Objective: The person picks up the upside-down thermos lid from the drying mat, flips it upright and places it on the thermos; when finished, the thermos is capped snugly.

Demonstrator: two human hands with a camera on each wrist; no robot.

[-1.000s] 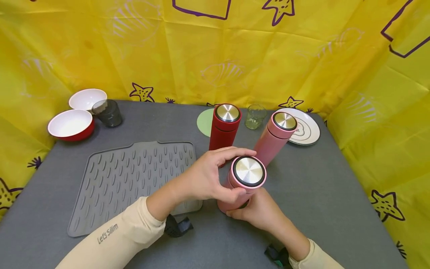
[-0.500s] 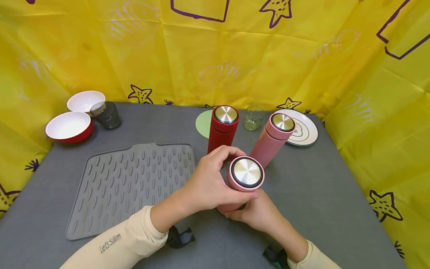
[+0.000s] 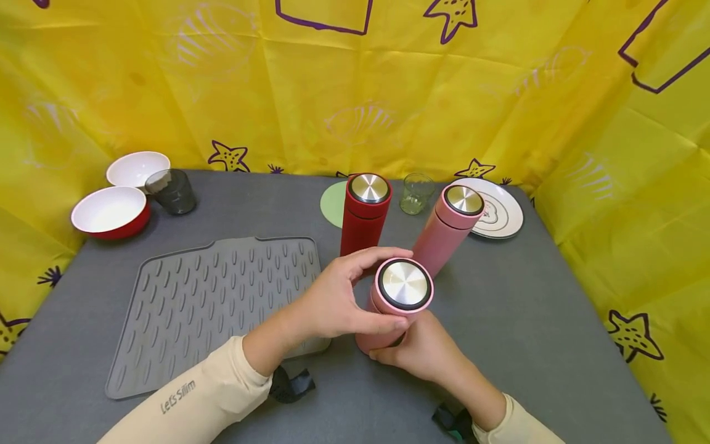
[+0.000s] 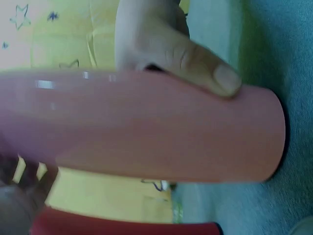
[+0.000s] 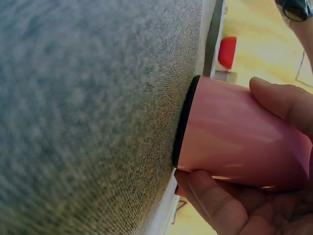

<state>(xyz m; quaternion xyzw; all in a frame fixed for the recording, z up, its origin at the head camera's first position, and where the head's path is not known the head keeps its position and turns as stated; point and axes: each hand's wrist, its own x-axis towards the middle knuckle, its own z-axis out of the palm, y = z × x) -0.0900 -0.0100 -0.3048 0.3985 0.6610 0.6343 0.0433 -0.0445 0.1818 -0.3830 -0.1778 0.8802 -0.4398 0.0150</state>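
A pink thermos bottle point(image 3: 383, 340) with a silver-topped lid point(image 3: 405, 283) stands upright on the grey table. My left hand point(image 3: 335, 299) curves round its top, thumb at the near side and fingers at the far side. Lower down, my right hand point(image 3: 426, 351) grips the body; the right wrist view has its thumb and fingers on either side of the bottle, whose black base meets the table. In the left wrist view the bottle fills the middle, and the left fingers point(image 4: 29, 188) are blurred. Just behind stand a red thermos bottle point(image 3: 363, 231) and another pink thermos bottle point(image 3: 444, 237).
A grey ridged mat point(image 3: 222, 302) lies to the left. At the back left are two bowls point(image 3: 110, 209) point(image 3: 137, 168) and a dark glass point(image 3: 174, 194). A green disc point(image 3: 333, 205), a clear glass point(image 3: 416, 196) and a white plate point(image 3: 501, 209) are along the back.
My left hand's fingers drew back and its thumb slid right around the bottle's top, then the hand returned to a wider hold. My right hand keeps its grip; the bottle stays in place.
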